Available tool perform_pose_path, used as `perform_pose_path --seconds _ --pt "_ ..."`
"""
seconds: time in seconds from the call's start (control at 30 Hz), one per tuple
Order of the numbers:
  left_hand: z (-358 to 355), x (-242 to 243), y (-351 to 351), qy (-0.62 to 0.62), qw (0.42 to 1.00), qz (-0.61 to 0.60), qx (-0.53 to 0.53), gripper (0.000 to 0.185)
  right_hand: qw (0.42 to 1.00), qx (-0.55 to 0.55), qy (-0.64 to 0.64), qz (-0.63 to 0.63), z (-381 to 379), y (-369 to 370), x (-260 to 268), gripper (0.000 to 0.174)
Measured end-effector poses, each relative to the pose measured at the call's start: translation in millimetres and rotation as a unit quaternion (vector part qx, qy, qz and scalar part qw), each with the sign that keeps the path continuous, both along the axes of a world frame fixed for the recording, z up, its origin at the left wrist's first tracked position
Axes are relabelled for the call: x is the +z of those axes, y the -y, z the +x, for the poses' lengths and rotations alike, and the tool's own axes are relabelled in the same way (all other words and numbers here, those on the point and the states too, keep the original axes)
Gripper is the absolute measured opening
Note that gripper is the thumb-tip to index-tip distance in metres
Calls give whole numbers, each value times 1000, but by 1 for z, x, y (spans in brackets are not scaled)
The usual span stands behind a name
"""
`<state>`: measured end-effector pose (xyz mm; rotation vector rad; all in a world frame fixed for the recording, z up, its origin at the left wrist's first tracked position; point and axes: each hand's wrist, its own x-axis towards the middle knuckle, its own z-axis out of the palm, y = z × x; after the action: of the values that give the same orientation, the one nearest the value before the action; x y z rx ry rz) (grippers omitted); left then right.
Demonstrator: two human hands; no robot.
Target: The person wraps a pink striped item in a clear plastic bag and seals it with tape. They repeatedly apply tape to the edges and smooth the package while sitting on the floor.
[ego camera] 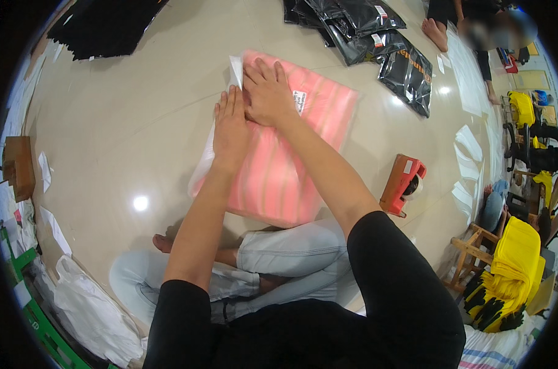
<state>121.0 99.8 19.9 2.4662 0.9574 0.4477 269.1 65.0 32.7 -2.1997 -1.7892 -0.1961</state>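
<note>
A pink package with pale stripes (pixel 279 180), in clear plastic, lies on the floor before my crossed legs. It bears a small white label with writing (pixel 300 98). My right hand (pixel 267 94) presses flat on its upper left part, fingers spread. Close beside it, my left hand (pixel 231 122) rests along the package's left edge with straight fingers. A loose flap of whitish plastic (pixel 236 69) sticks out past the fingertips at the upper left corner. More of the loose plastic edge shows below my left hand. What lies under both palms is hidden.
A red tape dispenser (pixel 401 184) stands right of the package. Black garments in clear bags (pixel 357 32) lie ahead, and a black cloth stack (pixel 104 27) at upper left. Paper strips (pixel 468 152) and a stool (pixel 472 253) are at right. A white plastic bag (pixel 92 313) lies lower left.
</note>
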Motion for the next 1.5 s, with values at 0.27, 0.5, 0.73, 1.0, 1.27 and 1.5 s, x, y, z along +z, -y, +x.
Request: perform_pose_path --seconds 0.27,0.5,0.73,1.0,1.27,1.5 --pt "0 -1 -3 9 1000 4 -14 59 998 -16 24 -53 -1 -2 0 64" --pt "2 -3 -4 -2 1000 15 -12 60 995 -17 30 -95 0 -2 2 63" --pt "-5 -1 -3 1 998 -59 9 59 979 35 -42 -195 20 -16 12 61" --pt "5 53 62 -206 975 -31 79 113 993 118 10 -1 43 30 11 74" --pt "4 41 67 -178 979 45 92 117 994 104 -17 22 39 31 14 71" --pt "4 35 65 -164 982 45 86 112 996 90 2 -19 37 31 19 68"
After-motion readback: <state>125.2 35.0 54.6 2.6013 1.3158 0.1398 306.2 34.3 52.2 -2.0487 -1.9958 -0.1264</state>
